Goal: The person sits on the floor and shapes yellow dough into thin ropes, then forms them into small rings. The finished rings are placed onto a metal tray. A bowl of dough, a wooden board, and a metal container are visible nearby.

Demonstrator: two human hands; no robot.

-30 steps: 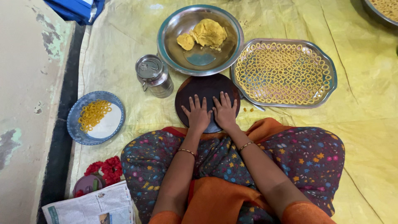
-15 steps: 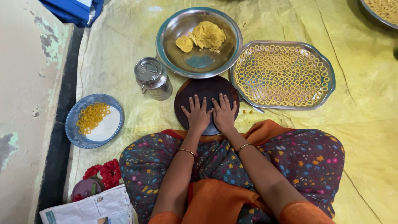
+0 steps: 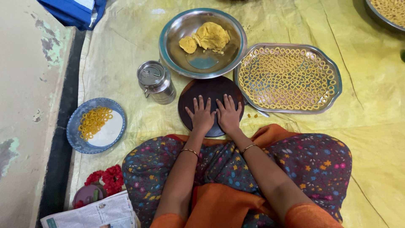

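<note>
yellow sheet (image 3: 126,46) covers the floor. both hands, left hand (image 3: 202,116) and right hand (image 3: 229,114), press flat with fingers spread, holding nothing, on one dark round board (image 3: 209,90). beyond the board: one dough bowl (image 3: 173,42), one ring-filled tray (image 3: 333,80), one steel tin (image 3: 156,82) left.

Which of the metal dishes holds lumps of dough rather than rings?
The round steel bowl just beyond the dark round board; the rectangular tray to its right carries only rows of rings.
</note>
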